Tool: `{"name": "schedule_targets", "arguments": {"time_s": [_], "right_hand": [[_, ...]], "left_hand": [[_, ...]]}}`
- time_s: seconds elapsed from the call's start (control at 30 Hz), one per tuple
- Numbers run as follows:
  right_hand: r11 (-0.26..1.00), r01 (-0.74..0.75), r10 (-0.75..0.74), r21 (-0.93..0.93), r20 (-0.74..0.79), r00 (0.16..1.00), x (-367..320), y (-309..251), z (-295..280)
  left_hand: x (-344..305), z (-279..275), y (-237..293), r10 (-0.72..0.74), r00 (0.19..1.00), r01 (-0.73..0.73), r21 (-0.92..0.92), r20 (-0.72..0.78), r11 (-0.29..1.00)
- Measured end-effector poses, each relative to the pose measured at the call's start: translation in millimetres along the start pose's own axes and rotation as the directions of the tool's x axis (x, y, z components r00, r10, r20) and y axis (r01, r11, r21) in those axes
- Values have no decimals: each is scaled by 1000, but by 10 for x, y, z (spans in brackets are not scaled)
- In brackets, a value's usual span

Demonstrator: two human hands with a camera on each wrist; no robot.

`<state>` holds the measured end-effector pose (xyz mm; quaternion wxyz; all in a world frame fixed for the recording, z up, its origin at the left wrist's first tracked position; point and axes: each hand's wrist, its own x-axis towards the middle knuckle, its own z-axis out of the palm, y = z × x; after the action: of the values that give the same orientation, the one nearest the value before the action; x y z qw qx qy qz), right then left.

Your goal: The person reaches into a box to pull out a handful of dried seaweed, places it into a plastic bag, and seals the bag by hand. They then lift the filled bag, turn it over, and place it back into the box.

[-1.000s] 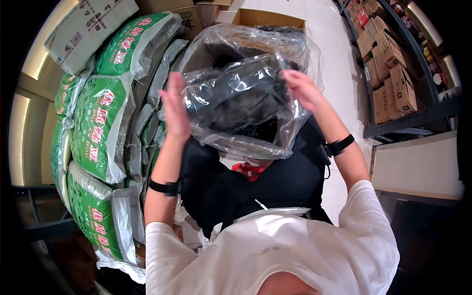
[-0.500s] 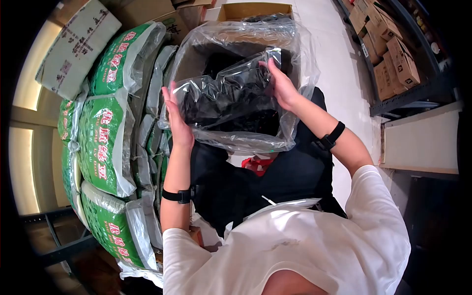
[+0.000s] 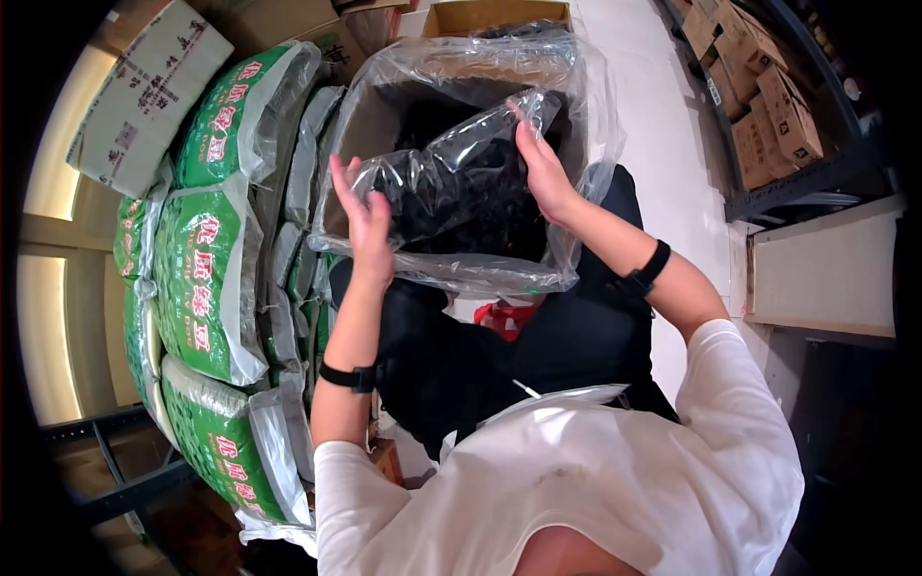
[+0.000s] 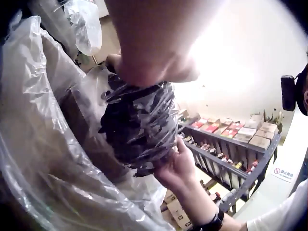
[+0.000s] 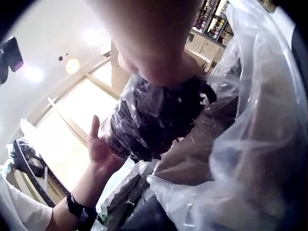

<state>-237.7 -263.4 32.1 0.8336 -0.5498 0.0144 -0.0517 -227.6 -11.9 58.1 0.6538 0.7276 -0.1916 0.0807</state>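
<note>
A clear plastic bag [image 3: 451,182] of dark, crinkled pieces sits between my two hands, above a box lined with a large clear plastic liner [image 3: 471,276]. My left hand [image 3: 370,230] presses its left end with fingers extended and thumb raised. On the other end rests my right hand [image 3: 545,175], its fingers straight along the side. More dark pieces lie lower inside the liner. In the left wrist view the filled bag [image 4: 139,127] bulges between both palms. The right wrist view has my left hand [image 5: 102,153] flat against the bag's far side.
Green and white printed sacks [image 3: 197,278] are stacked at the left, a white carton [image 3: 149,96] on top. Behind the lined box stands an open cardboard box [image 3: 495,17]. At the right, a dark shelf [image 3: 807,187] holds brown cartons [image 3: 788,115].
The bag was blurred and broader a second ago; now it looks more tilted, its right end higher. My left hand has shifted slightly right and turned, showing its thumb. The right hand moved slightly left.
</note>
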Motion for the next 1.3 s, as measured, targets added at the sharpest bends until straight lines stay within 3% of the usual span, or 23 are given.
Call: {"name": "schedule_targets", "arguments": {"time_s": [0.03, 0.13, 0.17, 0.27, 0.33, 0.4, 0.47, 0.57, 0.63, 0.73, 0.8, 0.87, 0.9, 0.93, 0.97, 1.0, 1.07, 1.1, 1.13, 1.17, 1.2, 1.23, 1.3], "right_hand": [[991, 91, -97, -100, -57, 994, 25, 38, 33], [996, 28, -24, -79, 55, 998, 30, -108, -143], [998, 29, -27, -59, 37, 999, 17, -133, -166], [988, 45, -48, -151, -13, 999, 111, -215, -183], [981, 103, -109, -165, -30, 994, 192, -271, -190], [932, -78, 97, -353, 37, 995, 206, -426, -278], [972, -35, 67, -231, 135, 989, 211, -498, -349], [934, 20, 68, -356, 235, 970, 197, -676, -357], [875, -158, 307, -457, 271, 912, 247, -737, -397], [818, -76, 216, -570, 182, 959, 322, -885, -384], [781, -22, 133, -625, 132, 982, 374, -1089, -415], [631, 285, -158, -721, 240, 958, 415, -1250, -460], [620, 290, -162, -729, 243, 956, 409, -1336, -455], [462, 422, -311, -780, 303, 901, 392, -1415, -436], [277, 524, -437, -805, 380, 816, 380, -1474, -415], [266, 527, -432, -807, 389, 814, 364, -1490, -395], [-28, 579, -549, -815, 497, 672, 285, -1407, -378], [-60, 621, -442, -782, 579, 685, 231, -1265, -426], [-230, 777, -325, -586, 799, 506, 201, -1083, -473], [-327, 808, -54, -490, 863, 502, 10, -984, -474], [-254, 853, 243, -457, 823, 513, -91, -855, -578], [-96, 802, 293, -590, 753, 589, -199, -785, -586], [-82, 820, 397, -567, 736, 548, -162, -704, -724]], "left_hand": [[9, 30, 23, 37, 999, -37, -5, -14, 999], [52, -82, 153, -57, 998, 60, -109, 31, 992], [56, -100, 149, -104, 994, 97, -156, -42, 983], [98, -184, 68, -193, 980, 176, -244, -45, 954], [152, -214, 68, -155, 983, 127, -246, -98, 961], [189, -351, 18, -311, 947, 239, -463, -85, 854], [192, -479, -21, -316, 948, 262, -503, -24, 824], [200, -581, -135, -411, 907, 368, -642, 89, 673], [215, -578, -215, -446, 889, 395, -671, 106, 628], [240, -526, -221, -515, 848, 450, -680, 123, 578], [275, -512, -333, -563, 826, 492, -453, -27, 744], [298, -512, -484, -478, 874, 478, -23, -83, 878], [294, -540, -742, -409, 910, 413, 74, -65, 908], [304, -519, -835, -340, 940, 342, 168, -43, 925], [270, -494, -929, -366, 929, 370, 209, -61, 905], [291, -479, -946, -250, 968, 231, 451, -19, 862], [229, -448, -995, -197, 979, 126, 597, 54, 793], [195, -425, -981, -203, 978, 138, 587, 46, 798], [160, -398, -982, -255, 966, 159, 698, 35, 698], [105, -375, -980, -311, 950, 179, 793, 13, 582], [69, -366, -952, -327, 945, 204, 783, 0, 588], [61, -368, -913, -349, 935, 154, 824, 56, 545], [37, -380, -870, -439, 890, 115, 870, 125, 480]]}}
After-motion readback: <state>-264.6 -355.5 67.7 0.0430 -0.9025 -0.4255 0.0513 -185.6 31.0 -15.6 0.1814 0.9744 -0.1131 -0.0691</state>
